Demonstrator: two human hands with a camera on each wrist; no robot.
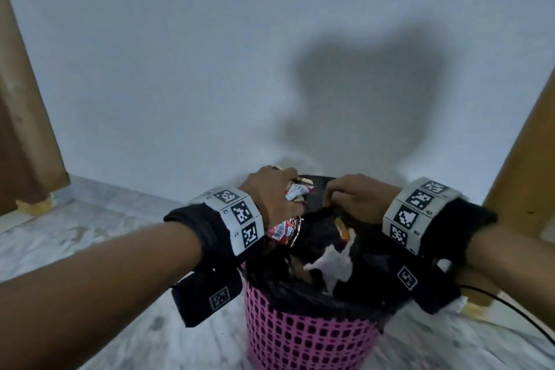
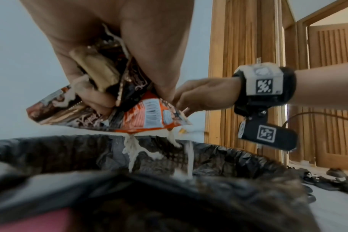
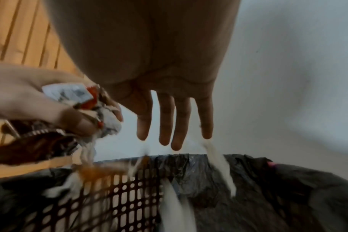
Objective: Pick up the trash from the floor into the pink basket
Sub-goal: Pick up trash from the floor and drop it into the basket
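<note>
Snack wrappers (image 2: 117, 109): bunch clutched in left hand (image 1: 271, 195) above pink basket (image 1: 306, 336); right hand (image 3: 149, 97) fingers straight, empty, paper scraps falling in; drop-off under way, wrappers unreleased.

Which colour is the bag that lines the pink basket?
Black; the bag shows best in the head view.
</note>
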